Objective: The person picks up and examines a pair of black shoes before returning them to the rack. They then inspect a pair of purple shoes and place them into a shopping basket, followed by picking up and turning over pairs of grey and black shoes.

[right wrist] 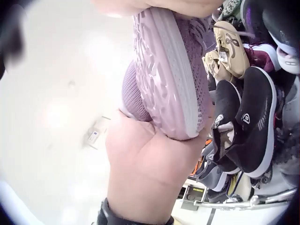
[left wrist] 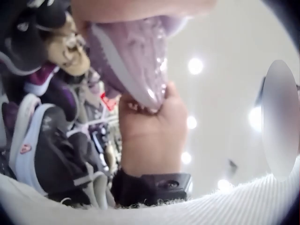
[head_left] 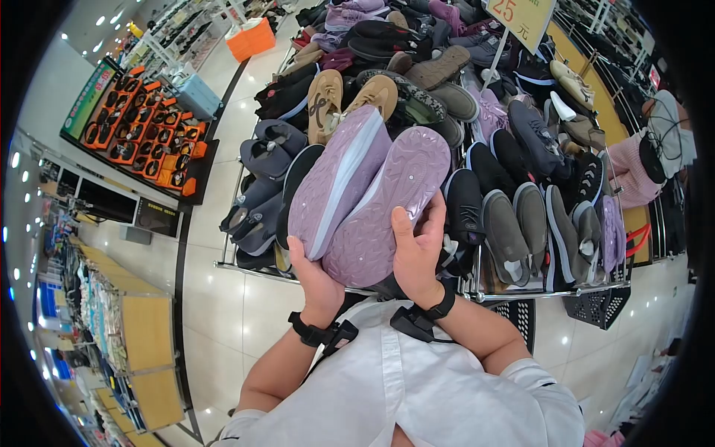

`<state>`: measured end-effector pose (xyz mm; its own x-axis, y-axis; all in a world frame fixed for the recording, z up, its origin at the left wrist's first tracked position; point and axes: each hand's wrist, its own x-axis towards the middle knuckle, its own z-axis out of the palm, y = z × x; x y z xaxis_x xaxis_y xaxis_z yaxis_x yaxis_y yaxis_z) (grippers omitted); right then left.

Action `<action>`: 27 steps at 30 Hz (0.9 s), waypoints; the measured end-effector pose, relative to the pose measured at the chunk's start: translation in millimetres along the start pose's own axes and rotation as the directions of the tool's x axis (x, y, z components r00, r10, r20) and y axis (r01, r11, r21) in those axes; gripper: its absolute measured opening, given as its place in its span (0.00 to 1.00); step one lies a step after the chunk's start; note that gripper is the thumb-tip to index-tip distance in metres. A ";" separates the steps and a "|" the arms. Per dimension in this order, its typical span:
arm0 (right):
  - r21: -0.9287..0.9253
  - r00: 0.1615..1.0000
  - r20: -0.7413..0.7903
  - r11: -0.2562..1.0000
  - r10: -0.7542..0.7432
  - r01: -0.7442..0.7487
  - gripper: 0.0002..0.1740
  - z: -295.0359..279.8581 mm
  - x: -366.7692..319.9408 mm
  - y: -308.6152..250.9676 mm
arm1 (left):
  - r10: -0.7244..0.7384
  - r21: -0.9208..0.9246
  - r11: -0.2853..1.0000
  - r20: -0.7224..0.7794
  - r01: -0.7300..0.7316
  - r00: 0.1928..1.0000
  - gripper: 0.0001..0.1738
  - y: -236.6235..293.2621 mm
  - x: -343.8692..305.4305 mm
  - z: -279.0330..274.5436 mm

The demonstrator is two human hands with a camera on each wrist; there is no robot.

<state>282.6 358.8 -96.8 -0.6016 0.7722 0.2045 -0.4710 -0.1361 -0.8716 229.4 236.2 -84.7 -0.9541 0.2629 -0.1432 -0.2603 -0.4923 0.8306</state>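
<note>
The left hand (head_left: 319, 289) and right hand (head_left: 418, 253) hold two purple shoes (head_left: 402, 190), bottoms turned up. The right thumb lies on one shoe's bottom, and the right fingers bend round its side. The left hand grips the near end of the other shoe, with most of its fingers hidden. Past the fingers, a big pile of shoes (head_left: 438, 68) sits on a rack with a shiny metal rail (head_left: 540, 293). Tan shoes (head_left: 325, 108) lie just beyond the purple pair. Gray shoes (head_left: 500, 231) are right of the right fingers, and a price sign (head_left: 514, 22) rises farther off. Left of the fingers are shiny floor tiles (head_left: 212, 313) and an orange stand (head_left: 156, 127).
</note>
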 end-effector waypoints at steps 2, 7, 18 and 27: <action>0.055 0.997 0.035 0.996 0.066 -0.068 0.36 2.4 0.2 -4.3 | 0.040 0.035 0.999 -0.062 -0.038 0.997 0.41 1.1 5.8 -3.9; 0.121 0.968 0.123 0.965 0.218 -0.233 0.41 -7.4 2.1 -6.9 | 0.291 0.274 0.920 -0.002 -0.279 0.957 0.31 9.2 28.4 -40.9; 0.287 0.817 0.238 0.765 0.526 -0.576 0.39 -52.3 16.5 4.4 | 0.487 0.514 0.720 0.105 -0.466 0.867 0.20 41.2 25.3 -46.6; -0.231 0.686 0.124 0.693 0.717 -0.683 0.33 -87.9 64.4 21.3 | 0.246 0.710 0.534 0.389 -0.459 0.888 0.21 29.8 7.0 -61.8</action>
<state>290.5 460.2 -141.3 -0.8301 0.3550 -0.4299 0.2338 -0.4784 -0.8464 205.8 172.1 -94.2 -0.8535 0.4349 0.2870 0.4043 0.2053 0.8913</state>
